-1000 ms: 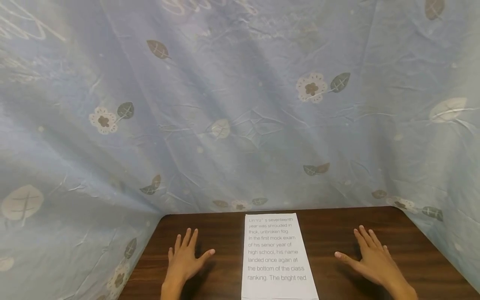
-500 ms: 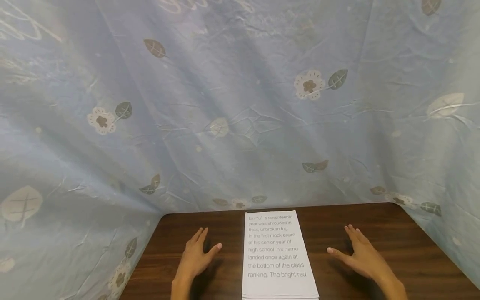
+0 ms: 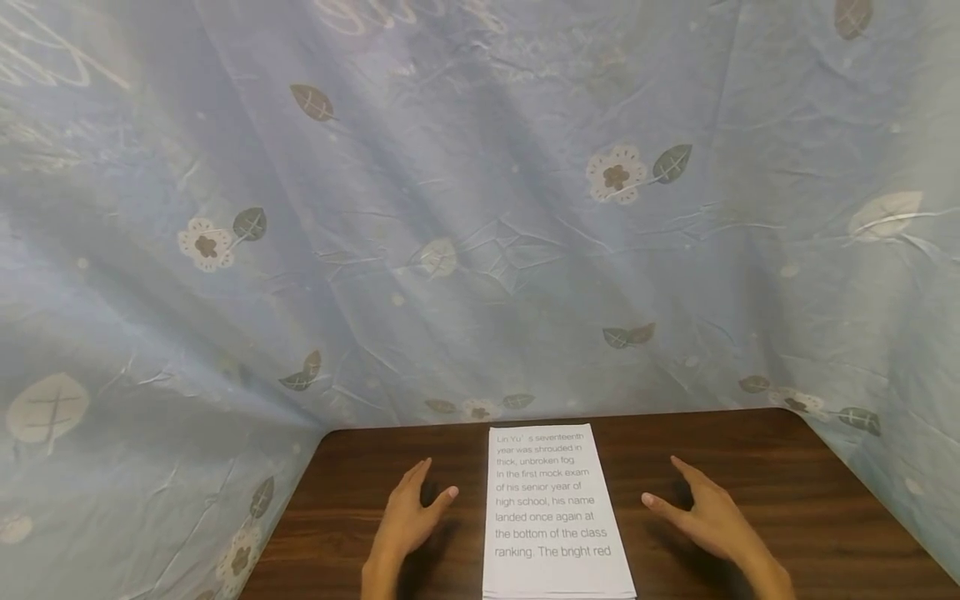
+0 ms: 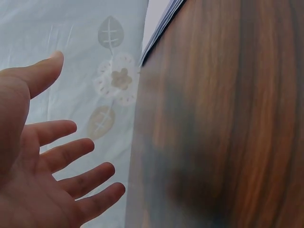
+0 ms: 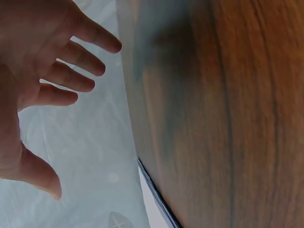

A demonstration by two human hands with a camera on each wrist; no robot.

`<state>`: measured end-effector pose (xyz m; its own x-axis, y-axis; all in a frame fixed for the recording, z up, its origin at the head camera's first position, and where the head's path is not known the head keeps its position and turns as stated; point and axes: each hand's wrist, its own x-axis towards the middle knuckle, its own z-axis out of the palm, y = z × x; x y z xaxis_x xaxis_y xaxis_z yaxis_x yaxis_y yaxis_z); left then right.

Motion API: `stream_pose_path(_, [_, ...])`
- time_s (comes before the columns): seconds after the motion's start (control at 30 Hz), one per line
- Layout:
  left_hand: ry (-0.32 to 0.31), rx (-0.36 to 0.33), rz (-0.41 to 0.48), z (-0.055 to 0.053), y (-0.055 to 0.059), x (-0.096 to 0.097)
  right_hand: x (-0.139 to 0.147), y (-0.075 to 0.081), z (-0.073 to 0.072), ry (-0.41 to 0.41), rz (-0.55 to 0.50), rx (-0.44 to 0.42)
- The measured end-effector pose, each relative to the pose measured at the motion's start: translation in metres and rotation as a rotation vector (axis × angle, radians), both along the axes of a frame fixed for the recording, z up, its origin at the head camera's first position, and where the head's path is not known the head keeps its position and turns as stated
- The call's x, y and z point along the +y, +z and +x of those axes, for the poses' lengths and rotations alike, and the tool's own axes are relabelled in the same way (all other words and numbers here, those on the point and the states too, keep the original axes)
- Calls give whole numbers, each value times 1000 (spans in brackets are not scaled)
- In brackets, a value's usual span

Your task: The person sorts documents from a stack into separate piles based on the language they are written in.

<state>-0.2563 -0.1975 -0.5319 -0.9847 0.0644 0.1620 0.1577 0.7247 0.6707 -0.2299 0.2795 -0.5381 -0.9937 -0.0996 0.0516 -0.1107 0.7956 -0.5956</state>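
A stack of white paper sheets (image 3: 553, 508) with large printed text lies on the dark wooden table, its long side pointing away from me. To its left, my left hand (image 3: 408, 518) is held over the table with the thumb spread toward the stack. On the other side my right hand (image 3: 708, 518) mirrors it, thumb also toward the paper. Both hands are apart from the stack and hold nothing. In the left wrist view the fingers (image 4: 71, 154) are extended and slightly spread. The right wrist view shows the same of the right fingers (image 5: 71, 76).
The brown wood-grain table (image 3: 315, 517) has rounded far corners. A pale blue cloth (image 3: 480, 208) printed with leaves and flowers hangs behind it and along both sides. The stack's edge (image 4: 164, 31) shows several layers in the left wrist view.
Both hands have moved inward, closer to the paper stack, the left one rightward and the right one leftward. Their palms have turned more toward each other. The stack stays in place.
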Motion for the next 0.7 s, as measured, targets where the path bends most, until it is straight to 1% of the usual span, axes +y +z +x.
stream_pose_path(0.17, [0,-4,34,-4,-8,7,-4,-4,-4,0,-52,-16])
stream_pose_path(0.27, [1,8,52,-6,-11,12,-8,-7,-8,2,-89,-29])
stream_pose_path(0.5, [3,30,116,-11,-15,27,-19,-11,-14,-9,-230,-32])
stream_pose_path(0.63, [-2,34,158,-14,-17,35,-24,-15,-15,-11,-304,-28])
stream_pose_path(0.7, [-3,28,185,-15,-19,38,-27,-18,-15,-13,-359,-33])
